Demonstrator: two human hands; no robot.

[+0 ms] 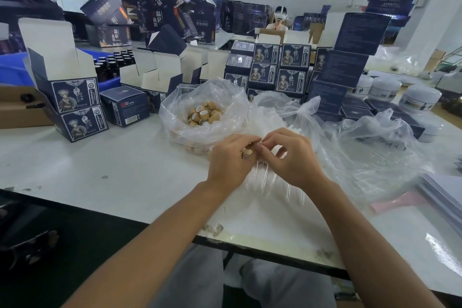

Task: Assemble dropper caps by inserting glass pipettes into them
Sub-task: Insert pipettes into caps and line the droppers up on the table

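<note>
The left hand (231, 157) curls its fingers round a tan dropper cap (246, 153), holding it just above the white table (100, 170) with the cap's darker open end turned down and toward the camera. The right hand (290, 157) meets it fingertip to fingertip, thumb and forefinger pinched together on something small at the cap; whether that is a glass pipette cannot be made out, since clear glass is lost against the clear plastic beneath. Directly under both hands lies a clear plastic sheet or bag (270, 182) with long see-through shapes in it, which may be the pipette supply, though that is a guess. Just beyond the hands stands an open plastic bag of loose caps (203, 114), tan with white insides, heaped well up its sides. To the right are more crumpled clear bags (362, 142), and behind them dark blue printed boxes (265, 65) and white jars (420, 97). No pile of finished droppers can be picked out, so the count done cannot be told; judging by the full bag of caps, much of the work seems to remain, and the cap in hand looks to be mid-assembly.
</note>
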